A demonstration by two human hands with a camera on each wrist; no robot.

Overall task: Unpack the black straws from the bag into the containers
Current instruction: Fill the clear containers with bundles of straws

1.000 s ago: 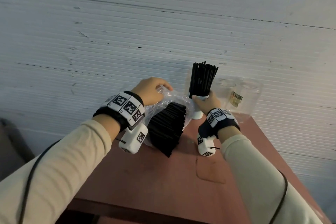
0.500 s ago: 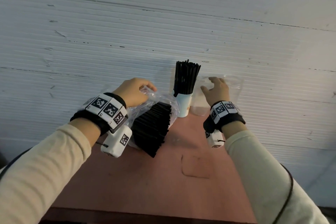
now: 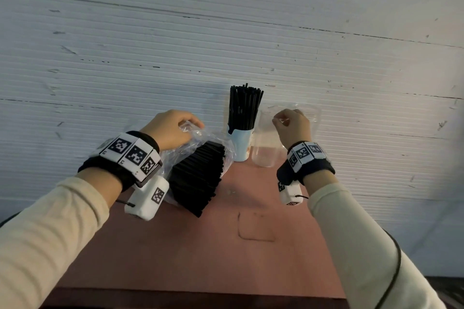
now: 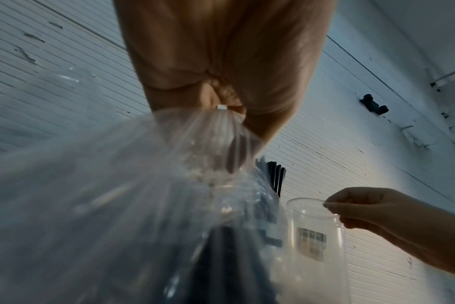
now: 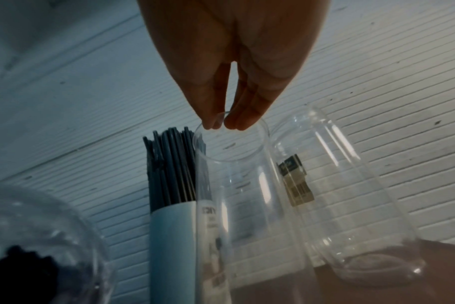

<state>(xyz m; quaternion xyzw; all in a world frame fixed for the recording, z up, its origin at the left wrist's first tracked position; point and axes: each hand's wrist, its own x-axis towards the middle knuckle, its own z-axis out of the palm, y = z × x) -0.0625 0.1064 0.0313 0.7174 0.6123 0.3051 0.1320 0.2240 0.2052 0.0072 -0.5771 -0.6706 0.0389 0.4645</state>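
Observation:
A clear plastic bag full of black straws lies on the red-brown table; my left hand grips its gathered top. A pale blue cup packed with upright black straws stands at the back by the wall. Right of it is an empty clear cup. My right hand pinches its rim between thumb and fingers.
A second clear container with a label stands right of the pinched cup, close to the white ribbed wall. The table's front edge is near me, and its right edge runs under my right forearm.
My right hand left the blue straw cup, moved right and pinched the clear cup's rim, which now stands beside the blue cup. My left hand still holds the bag.

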